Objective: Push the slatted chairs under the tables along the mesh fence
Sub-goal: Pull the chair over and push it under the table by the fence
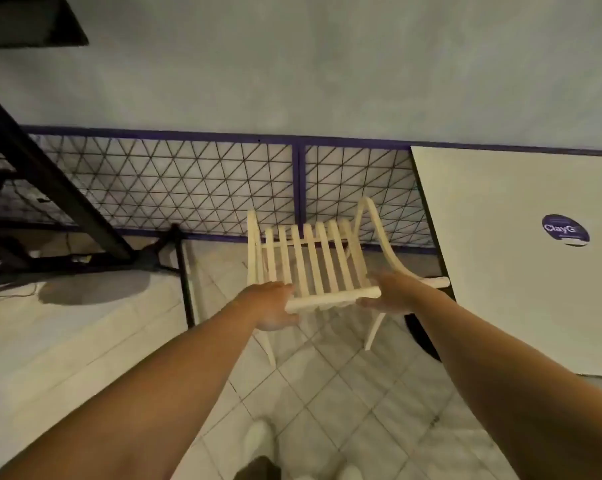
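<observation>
A cream slatted chair stands on the tiled floor in front of the mesh fence, its slatted back facing me. My left hand grips the left end of the chair's top rail. On the right end of that rail rests my right hand, fingers wrapped around it. A white table with a round purple sticker lies just right of the chair; the chair's right armrest touches or nearly touches the table's edge. The chair's legs show below the rail.
A black metal frame slants across the left, with a thin black post and cables on the floor beside it. The table's dark round base sits under its near edge. My white shoes are at the bottom.
</observation>
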Demonstrator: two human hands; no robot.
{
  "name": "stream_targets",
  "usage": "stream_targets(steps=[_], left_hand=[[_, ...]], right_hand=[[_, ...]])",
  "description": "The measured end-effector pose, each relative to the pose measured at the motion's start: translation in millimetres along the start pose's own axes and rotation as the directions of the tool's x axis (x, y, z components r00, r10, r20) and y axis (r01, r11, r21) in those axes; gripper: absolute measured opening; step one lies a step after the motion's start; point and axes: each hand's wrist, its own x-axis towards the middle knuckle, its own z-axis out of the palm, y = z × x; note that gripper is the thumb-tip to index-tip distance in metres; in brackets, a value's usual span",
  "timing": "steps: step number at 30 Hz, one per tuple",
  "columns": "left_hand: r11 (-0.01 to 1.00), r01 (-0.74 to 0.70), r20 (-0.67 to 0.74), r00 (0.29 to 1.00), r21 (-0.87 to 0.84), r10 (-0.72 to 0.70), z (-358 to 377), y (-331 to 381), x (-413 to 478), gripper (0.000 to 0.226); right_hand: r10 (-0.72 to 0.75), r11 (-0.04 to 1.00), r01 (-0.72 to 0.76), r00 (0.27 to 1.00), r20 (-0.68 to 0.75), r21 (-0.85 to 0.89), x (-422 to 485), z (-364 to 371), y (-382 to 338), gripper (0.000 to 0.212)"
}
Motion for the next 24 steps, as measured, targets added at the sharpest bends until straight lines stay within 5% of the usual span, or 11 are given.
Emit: stream_targets(steps=[8,13,24], left_hand=[[0.999,-0.039,0.112,0.993,-0.035,0.043,22,-29,56,0.054],[0.995,-0.036,0.2,0.978,-0.088,0.053,46,-33,76,0.07],[0.994,0.086,0.134,0.988,-0.068,-0.076,65,-14,114,0.063]], right_hand=[[0.092,0.995,-0.093,0.995,0.05,0.021,42,20,-4,0.07],[0.115,0.992,-0.111,0.99,0.077,-0.054,70,32,1,0.073],[0.004,0.963,0.059,0.972,0.234,-0.263,122,33,44,0.064]])
